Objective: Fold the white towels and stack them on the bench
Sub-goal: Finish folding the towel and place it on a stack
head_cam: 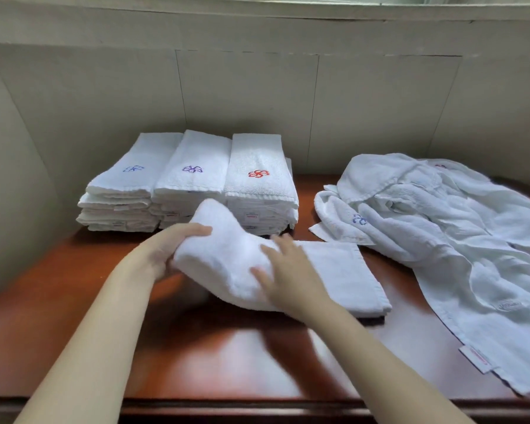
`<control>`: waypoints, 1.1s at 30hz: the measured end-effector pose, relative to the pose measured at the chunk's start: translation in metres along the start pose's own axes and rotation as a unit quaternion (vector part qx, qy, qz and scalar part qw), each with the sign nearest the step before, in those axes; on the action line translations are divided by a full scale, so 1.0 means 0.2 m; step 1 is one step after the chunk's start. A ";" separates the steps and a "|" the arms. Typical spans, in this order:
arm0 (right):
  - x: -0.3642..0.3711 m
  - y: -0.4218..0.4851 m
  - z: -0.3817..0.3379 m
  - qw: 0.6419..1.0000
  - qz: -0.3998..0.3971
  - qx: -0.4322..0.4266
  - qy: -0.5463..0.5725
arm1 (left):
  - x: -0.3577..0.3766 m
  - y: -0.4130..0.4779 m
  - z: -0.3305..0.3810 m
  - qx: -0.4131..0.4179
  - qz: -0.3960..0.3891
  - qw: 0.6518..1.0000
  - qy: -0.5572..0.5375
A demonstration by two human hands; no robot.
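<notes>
A white towel (334, 270) lies part-folded in the middle of the reddish-brown wooden bench (227, 356). My left hand (172, 246) grips the towel's left end and holds it lifted and curled over toward the right. My right hand (285, 270) rests flat on the towel's middle, fingers spread, pressing it down. Behind them stand three stacks of folded white towels (193, 182) side by side, the tops showing blue, purple and red embroidered logos. A loose heap of unfolded white towels (441, 228) lies on the right of the bench.
A pale panelled wall (257, 96) rises right behind the stacks and the heap. The bench's front edge (257, 405) runs along the bottom of the view. One unfolded towel with a red label (478, 359) trails toward the front right corner.
</notes>
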State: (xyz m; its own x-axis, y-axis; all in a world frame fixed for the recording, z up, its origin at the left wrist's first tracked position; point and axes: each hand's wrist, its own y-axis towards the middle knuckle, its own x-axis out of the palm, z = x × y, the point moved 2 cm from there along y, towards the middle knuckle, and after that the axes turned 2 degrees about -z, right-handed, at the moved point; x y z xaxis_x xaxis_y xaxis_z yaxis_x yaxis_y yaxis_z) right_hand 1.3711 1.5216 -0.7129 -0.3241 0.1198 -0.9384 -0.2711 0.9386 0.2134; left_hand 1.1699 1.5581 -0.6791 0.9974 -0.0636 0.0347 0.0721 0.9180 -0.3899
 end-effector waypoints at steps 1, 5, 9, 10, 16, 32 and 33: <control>0.02 -0.01 -0.10 0.996 -0.019 -0.034 0.076 | 0.04 -0.03 0.04 0.009 -0.010 1.000 -0.024; 0.04 -0.05 -0.29 0.963 0.072 -0.017 0.260 | 0.21 -0.15 0.14 0.054 -0.066 0.993 -0.078; -0.14 -0.04 -0.22 0.899 0.241 0.105 0.350 | 0.33 -0.22 0.20 0.204 -0.105 0.972 -0.056; -0.20 -0.03 -0.20 0.867 0.261 0.119 0.408 | 0.33 -0.23 0.22 0.252 -0.068 0.964 -0.056; -0.56 -0.02 0.03 0.529 0.210 0.120 0.813 | 0.21 -0.14 0.18 0.321 -0.003 0.938 0.129; -0.07 -0.06 0.60 0.642 0.230 0.492 0.541 | 0.02 0.07 -0.13 0.015 -0.063 0.837 0.543; -0.06 -0.06 0.62 0.663 0.240 0.493 0.510 | 0.01 0.06 -0.13 0.007 -0.068 0.832 0.551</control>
State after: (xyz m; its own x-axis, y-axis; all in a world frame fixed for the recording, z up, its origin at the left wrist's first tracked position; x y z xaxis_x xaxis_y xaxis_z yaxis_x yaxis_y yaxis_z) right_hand 1.4908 1.5499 -0.7368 -0.7395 0.6715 -0.0480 0.6458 0.6874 -0.3324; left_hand 1.1725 1.5590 -0.7075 0.3824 -0.4800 -0.7896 0.1924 0.8771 -0.4401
